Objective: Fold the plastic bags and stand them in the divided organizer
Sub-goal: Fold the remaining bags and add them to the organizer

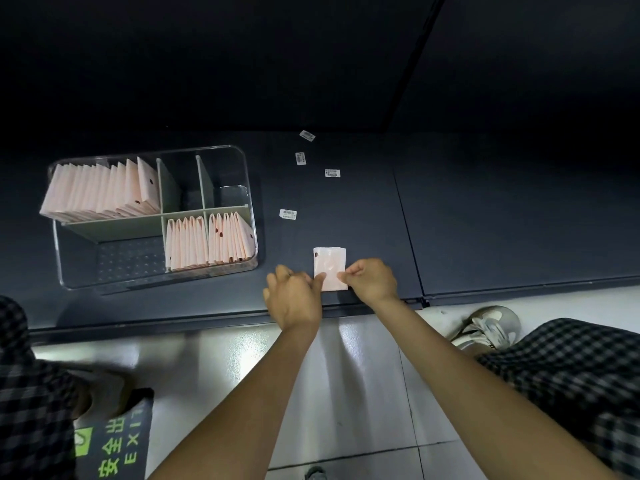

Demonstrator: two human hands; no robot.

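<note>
**Fig.: Folded bag held at desk edge**

Head view: folded pink plastic bag point(329, 268) lies flat on dark desk point(381, 220), near its front edge. L hand point(294, 296) pinches bag's left edge; R hand point(370, 278) pinches right edge. Clear divided organizer point(242, 161) sits to the left w/ folded bags point(104, 192) standing in 3 compartments. Four white labels point(332, 173) lie on desk beyond the bag.

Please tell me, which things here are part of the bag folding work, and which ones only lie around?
Part of the job: pink bag being folded, pinched by left hand and right hand; clear organizer; folded bags standing in it.

Only lying about: white labels on the dark surface; exit sign on the floor.
</note>
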